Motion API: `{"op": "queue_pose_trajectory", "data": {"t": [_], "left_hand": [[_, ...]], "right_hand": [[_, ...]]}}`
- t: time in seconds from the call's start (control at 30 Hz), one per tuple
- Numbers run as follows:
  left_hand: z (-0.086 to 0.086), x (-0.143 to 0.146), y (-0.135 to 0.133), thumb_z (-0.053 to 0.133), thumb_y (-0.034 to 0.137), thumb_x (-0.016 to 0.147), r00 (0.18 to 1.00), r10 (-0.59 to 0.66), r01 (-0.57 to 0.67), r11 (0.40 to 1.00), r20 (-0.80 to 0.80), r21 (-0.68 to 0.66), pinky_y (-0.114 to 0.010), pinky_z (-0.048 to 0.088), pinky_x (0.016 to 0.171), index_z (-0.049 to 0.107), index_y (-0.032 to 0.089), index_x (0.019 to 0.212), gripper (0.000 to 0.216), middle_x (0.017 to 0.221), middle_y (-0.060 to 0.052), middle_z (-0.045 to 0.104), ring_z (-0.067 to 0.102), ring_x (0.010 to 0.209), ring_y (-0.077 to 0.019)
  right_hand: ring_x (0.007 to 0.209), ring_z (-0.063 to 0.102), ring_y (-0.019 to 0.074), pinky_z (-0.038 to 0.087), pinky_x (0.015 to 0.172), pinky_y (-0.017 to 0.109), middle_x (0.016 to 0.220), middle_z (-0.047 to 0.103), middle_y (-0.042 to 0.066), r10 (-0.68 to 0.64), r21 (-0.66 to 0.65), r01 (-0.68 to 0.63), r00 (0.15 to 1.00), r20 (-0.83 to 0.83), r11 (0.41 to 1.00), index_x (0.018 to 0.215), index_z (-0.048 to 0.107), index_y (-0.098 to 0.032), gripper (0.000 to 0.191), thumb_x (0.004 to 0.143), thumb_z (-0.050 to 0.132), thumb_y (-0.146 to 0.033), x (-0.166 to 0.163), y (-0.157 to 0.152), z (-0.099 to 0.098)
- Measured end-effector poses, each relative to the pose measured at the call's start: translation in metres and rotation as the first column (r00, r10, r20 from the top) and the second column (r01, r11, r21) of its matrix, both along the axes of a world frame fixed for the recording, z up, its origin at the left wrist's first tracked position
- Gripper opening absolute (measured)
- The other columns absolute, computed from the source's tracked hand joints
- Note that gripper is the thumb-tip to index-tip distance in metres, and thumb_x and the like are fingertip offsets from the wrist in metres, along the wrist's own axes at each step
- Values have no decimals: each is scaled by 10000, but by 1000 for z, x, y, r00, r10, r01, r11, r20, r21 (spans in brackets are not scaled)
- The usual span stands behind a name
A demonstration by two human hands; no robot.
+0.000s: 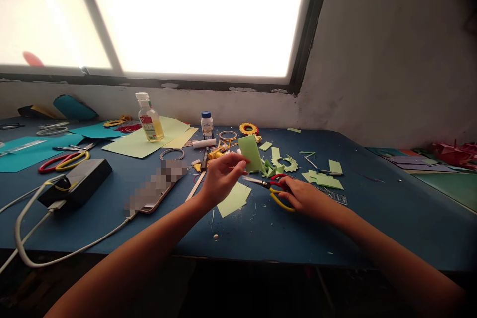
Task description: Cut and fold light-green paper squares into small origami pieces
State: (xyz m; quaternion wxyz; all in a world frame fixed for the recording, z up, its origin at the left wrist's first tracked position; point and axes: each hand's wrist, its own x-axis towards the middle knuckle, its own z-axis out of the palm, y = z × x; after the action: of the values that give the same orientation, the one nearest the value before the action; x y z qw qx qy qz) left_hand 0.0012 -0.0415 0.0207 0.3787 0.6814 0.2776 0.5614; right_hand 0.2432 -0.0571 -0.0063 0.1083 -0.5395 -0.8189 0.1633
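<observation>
Between the thumb and fingers of my left hand [224, 175] is a piece of green paper [250, 153], held upright above the table. My right hand [302, 193] grips a pair of scissors [276, 192] with red and yellow handles. Their blades point left, close below the held paper. Pale green paper pieces [234, 199] lie on the table under my hands. Beyond the scissors are a jagged-edged green paper ring [286, 163] and several small green cuttings. Flat green rectangles [325, 180] rest beside a craft knife [328, 173] to the right.
A bottle of yellowish liquid [151, 121] stands on green sheets [122, 145], near a white bottle with a blue cap [206, 124]. At left are a phone [156, 191] on a cable, a black power block [76, 184] and more scissors [65, 161]. A yellow paper ring [243, 129] lies behind.
</observation>
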Motion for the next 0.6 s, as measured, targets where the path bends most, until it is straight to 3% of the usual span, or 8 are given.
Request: {"op": "queue_pose_trajectory", "data": {"t": [0.1,0.2,0.3,0.4,0.5,0.6], "left_hand": [[2,0,1,697,284,725,999,35,-34,999,34,-15,-307,595,667,687,135,848,194,790,-48,691,661,707,-162],[5,1,0,720,251,705,998,17,-17,1000,66,-10,-313,608,661,697,143,896,221,854,-52,698,669,755,-173],[7,1,0,715,230,710,996,2,-3,1000,85,8,-308,618,659,692,152,968,271,991,-62,662,661,776,-161],[7,1,0,706,230,717,996,13,-14,1000,85,15,-304,619,660,663,162,1060,352,1083,-75,614,647,795,-156],[6,0,0,691,232,735,997,30,-33,999,71,37,-281,609,646,627,179,1119,393,1123,-75,586,625,794,-143],[5,-1,0,675,232,754,996,61,-65,996,68,62,-246,594,618,621,186,1105,358,1125,-70,576,616,797,-138]], "right_hand": [[901,590,263,441,758,373,1060,622,124,-26,-36,21,987,-158,999,1162,477,-192,320,920,400,-388,1,-1,2],[984,571,253,438,821,368,1139,590,110,-39,-93,3,921,-387,996,1247,419,-215,401,920,403,-445,0,-2,3],[922,576,226,456,793,334,1054,590,80,-86,-167,-10,826,-557,986,1229,440,-204,519,826,552,-511,-4,0,4],[806,564,203,460,718,319,908,573,41,-128,-189,19,799,-588,982,1197,460,-190,653,692,680,-543,-9,7,4],[738,535,193,455,661,321,817,545,23,-130,-182,21,780,-613,983,1071,515,-196,611,666,630,-639,-17,14,0],[691,519,182,465,632,321,788,542,23,-87,-216,-71,763,-641,974,930,545,-192,559,672,570,-687,-27,18,-1]]}}
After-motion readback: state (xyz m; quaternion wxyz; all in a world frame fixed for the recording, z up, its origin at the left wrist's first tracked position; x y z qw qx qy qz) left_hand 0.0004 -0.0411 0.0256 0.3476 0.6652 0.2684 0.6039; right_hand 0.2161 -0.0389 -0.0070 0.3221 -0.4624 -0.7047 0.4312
